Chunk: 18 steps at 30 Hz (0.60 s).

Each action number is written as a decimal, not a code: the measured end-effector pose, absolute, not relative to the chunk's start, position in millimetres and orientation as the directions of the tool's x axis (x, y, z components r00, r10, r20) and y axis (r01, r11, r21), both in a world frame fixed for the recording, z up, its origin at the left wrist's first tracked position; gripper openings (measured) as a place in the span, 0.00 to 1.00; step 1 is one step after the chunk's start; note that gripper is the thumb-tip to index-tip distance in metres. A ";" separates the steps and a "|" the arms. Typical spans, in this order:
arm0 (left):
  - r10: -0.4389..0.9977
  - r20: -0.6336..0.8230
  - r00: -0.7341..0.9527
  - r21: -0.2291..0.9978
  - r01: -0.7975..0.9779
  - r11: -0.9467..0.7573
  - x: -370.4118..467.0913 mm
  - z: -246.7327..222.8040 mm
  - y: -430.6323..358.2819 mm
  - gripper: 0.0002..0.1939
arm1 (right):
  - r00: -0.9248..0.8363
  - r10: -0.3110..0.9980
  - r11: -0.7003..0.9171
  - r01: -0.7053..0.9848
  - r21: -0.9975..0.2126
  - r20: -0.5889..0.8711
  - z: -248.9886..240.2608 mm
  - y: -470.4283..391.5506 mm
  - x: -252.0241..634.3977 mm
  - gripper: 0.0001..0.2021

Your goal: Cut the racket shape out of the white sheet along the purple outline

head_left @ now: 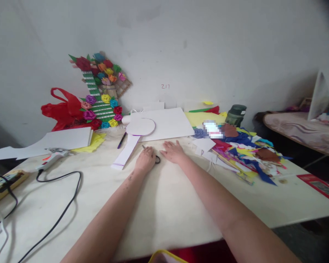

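Observation:
My left hand [146,159] rests palm down on the table over a small pair of scissors [158,159]. Its fingers look closed around them; a dark handle loop shows on the right and the grey tip pokes out past the fingers. Flat on the tabletop, my right hand [173,151] has its fingers spread and holds nothing. Beyond both hands lies a white board [167,124]. A round white paper cutout [140,126] with a purple outline overlaps its left side, and a white paper strip [127,151] extends below the round piece. A dark pen [122,140] lies beside the strip.
At left are a glue gun [53,159], its black cord, a power strip [8,186] and white sheets [63,142]. Paper-flower decorations [101,95] and a red bag [64,109] stand behind. Coloured scraps [246,153], a phone [213,129] and a green bottle [235,115] are at right.

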State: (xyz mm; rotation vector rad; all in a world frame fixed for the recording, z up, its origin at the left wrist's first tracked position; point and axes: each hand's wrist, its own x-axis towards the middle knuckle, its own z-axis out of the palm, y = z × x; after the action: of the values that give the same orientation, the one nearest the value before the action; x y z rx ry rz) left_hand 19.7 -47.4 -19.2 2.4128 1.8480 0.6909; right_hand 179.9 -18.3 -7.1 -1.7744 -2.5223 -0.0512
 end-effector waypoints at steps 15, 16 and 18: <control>0.926 0.327 0.190 0.287 0.913 -0.289 19.3 -15.1 -53.1 0.20 | 0.093 0.972 -0.117 0.988 0.103 0.215 -0.3 -16.3 216.4 0.24; 0.924 0.336 0.182 0.290 0.913 -0.286 19.4 -14.8 -53.5 0.20 | 0.071 0.965 -0.096 0.992 0.087 0.252 2.1 -17.4 216.3 0.23; 0.919 0.365 0.151 0.305 0.913 -0.272 19.9 -13.0 -54.7 0.20 | 0.022 0.955 -0.030 0.999 0.021 0.296 7.4 -20.5 213.2 0.23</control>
State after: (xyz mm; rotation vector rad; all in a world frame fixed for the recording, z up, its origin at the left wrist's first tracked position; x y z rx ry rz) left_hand 19.9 -54.7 -13.0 2.3743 1.8888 0.7685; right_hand 213.2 -20.5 7.4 -2.0977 -2.0427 -0.3392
